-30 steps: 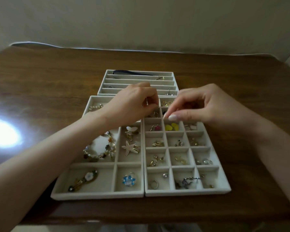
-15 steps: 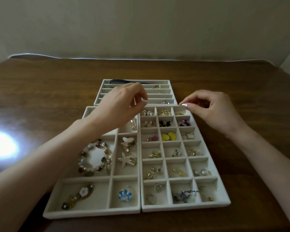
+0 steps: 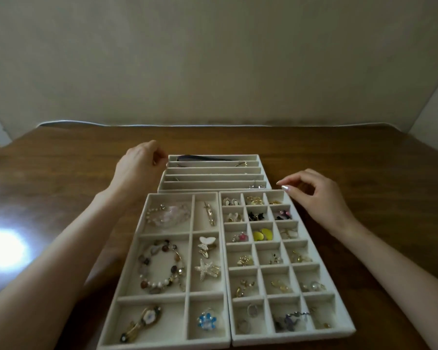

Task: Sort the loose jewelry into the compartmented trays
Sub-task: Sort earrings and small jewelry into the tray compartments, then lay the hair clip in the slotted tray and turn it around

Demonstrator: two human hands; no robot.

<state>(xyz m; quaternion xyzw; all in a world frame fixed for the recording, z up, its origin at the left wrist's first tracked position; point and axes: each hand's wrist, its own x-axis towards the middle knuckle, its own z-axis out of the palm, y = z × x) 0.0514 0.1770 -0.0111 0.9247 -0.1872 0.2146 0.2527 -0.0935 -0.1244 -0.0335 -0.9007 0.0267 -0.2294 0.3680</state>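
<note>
1. Wooden table (image 3: 61,173) is carrying three trays under a plain wall. Jewelry (image 3: 262,234) is lying in most compartments, and none is showing loose on the wood.
2. Left hand (image 3: 137,162) is curling its fingers at the slotted tray's (image 3: 214,156) far-left corner. I cannot tell whether it is pinching anything.
3. Right hand (image 3: 316,195) is hovering loosely curled and empty beside the grid tray's (image 3: 288,341) far-right corner.
4. Probably something is going into a long slot, so it should be laid straight while the right hand is steadying the tray.
</note>
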